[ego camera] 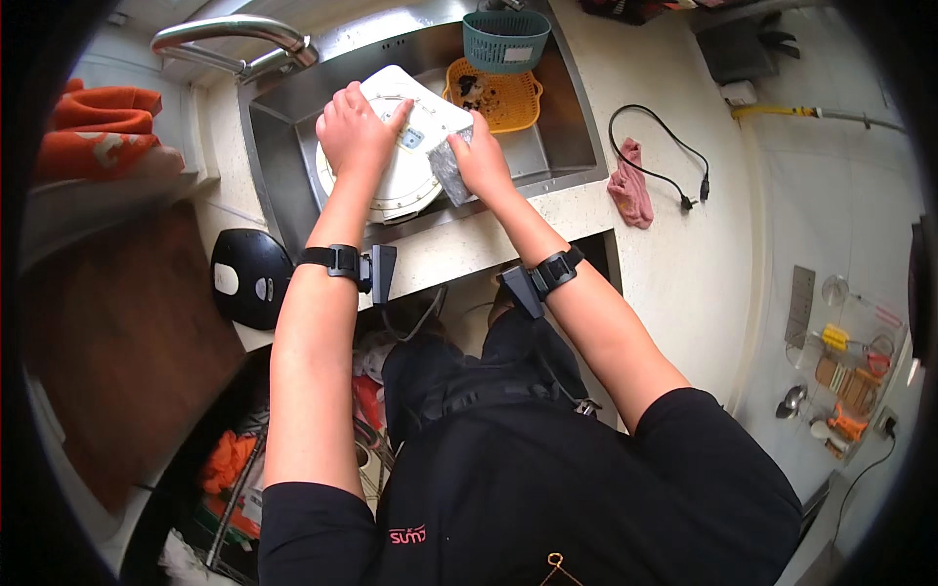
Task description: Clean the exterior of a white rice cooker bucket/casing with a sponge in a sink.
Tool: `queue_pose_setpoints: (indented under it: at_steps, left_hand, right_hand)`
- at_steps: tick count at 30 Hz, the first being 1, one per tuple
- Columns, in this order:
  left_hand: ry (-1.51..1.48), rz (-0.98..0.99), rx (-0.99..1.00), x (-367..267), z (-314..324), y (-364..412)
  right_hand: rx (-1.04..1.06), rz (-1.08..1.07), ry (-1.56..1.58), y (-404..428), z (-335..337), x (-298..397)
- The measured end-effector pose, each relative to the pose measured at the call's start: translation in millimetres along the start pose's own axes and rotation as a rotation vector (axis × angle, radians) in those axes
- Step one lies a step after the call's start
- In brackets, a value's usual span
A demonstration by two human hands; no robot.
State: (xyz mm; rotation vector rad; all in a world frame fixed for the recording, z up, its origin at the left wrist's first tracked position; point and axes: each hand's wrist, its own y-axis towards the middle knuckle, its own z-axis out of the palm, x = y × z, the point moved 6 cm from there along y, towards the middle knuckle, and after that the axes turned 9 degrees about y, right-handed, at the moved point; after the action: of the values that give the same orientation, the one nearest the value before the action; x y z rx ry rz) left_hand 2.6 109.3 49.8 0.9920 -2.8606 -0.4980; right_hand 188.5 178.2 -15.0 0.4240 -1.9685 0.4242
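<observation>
Over the stainless steel sink (pixel 564 150) I hold a white appliance (pixel 399 179), tilted, with a round part, a squarish end and a small label. My left hand (pixel 359 135) rests on its upper left side, fingers over the edge and thumb across the face. At its right edge, my right hand (pixel 484 161) grips a grey scrubbing cloth (pixel 448 170) pressed to the appliance. The hand hides part of the cloth. The underside of the appliance is out of sight.
A curved metal faucet (pixel 234 33) arches at the upper left. A teal basket (pixel 506 44) hangs above a yellow basket (pixel 513 106) holding dark scraps. On the counter lie a pink cloth (pixel 630 187), a black power cord (pixel 663 121) and a black oval cover (pixel 253 278).
</observation>
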Motion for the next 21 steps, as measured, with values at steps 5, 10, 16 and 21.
queue_pose_setpoints:
  at_steps: [5, 10, 16, 21]
  left_hand:
    - [0.037, 0.011, -0.026, 4.6, 0.4, -1.0]
    - [0.031, 0.013, -0.004, -0.7, -1.5, 1.1]
    - [0.018, 0.000, 0.022, 1.6, 2.8, 2.8]
    - [0.023, 0.000, 0.000, 1.7, 5.2, 0.8]
  right_hand:
    - [0.125, 0.188, -0.203, 12.7, 0.3, 32.1]
    - [0.071, 0.025, -0.107, 9.9, -4.7, 11.9]
    - [-0.001, 0.178, -0.200, 13.0, -0.7, 25.9]
    - [-0.071, 0.037, -0.053, -4.9, 7.3, -0.9]
